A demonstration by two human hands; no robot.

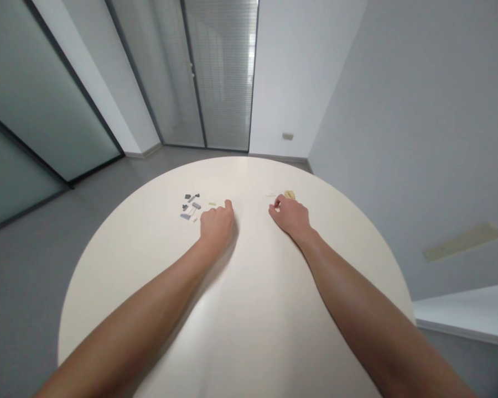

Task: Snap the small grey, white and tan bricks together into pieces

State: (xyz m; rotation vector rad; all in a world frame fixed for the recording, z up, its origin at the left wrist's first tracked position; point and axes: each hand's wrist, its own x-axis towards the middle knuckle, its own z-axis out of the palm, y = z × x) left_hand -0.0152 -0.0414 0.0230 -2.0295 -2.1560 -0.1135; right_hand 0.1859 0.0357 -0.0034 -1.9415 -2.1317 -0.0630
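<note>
My left hand (pixel 218 225) rests on the table with its fingers curled under and one digit pointing forward. What it holds, if anything, is hidden. Just left of it lies a loose group of small grey and black pieces, like toy building parts, among them a grey piece (pixel 196 205) and a black piece (pixel 187 196). A thin yellow strip (pixel 212 204) lies close beyond its knuckles. My right hand (pixel 292 215) is curled, thumb and finger bent towards each other; anything between them is too small to make out. Small tan pieces (pixel 289 194) lie right behind it.
Both forearms lie over a round white table (pixel 249 309). Thin pale pieces (pixel 270 194) lie near its far side, left of the tan pieces. Beyond the table's edge are a glass partition (pixel 219 72), white walls (pixel 419 121) and a grey floor (pixel 20 276).
</note>
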